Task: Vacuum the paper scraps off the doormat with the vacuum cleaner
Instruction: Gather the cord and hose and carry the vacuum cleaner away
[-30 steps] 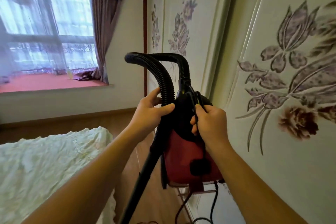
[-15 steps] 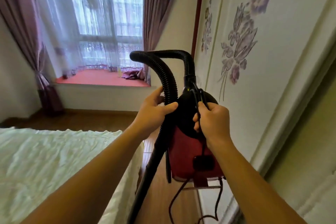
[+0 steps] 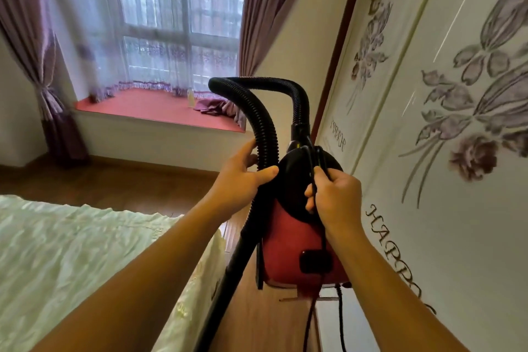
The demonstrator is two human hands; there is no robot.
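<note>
While the vacuum cleaner [image 3: 291, 246] is being carried: the person is holding it up, apparently off the floor [image 3: 268, 323], so this is looking like the fetching bit, not the cleaning bit yet.
Bed [image 3: 71, 251]: sitting close on the left, so the dangling tube [image 3: 225, 286] is needing to be kept off the sheet.
Right hand [image 3: 334, 197]: curling round the top handle plus a stretch of black cord [image 3: 324, 234], seemingly taking the weight.
Left hand [image 3: 240, 177]: wrapping round the ribbed hose [image 3: 257, 111], thumb across the front, steadying it.
Cord tip: it's trailing below the body, so gathering it up is probably worth doing, trip risk otherwise.
Wall panel [image 3: 457, 123]: running tight along the right, so going slowly is making sense.
Doormat and paper scraps: not showing anywhere in view.
Window seat [image 3: 160, 107]: sitting at the far end.
</note>
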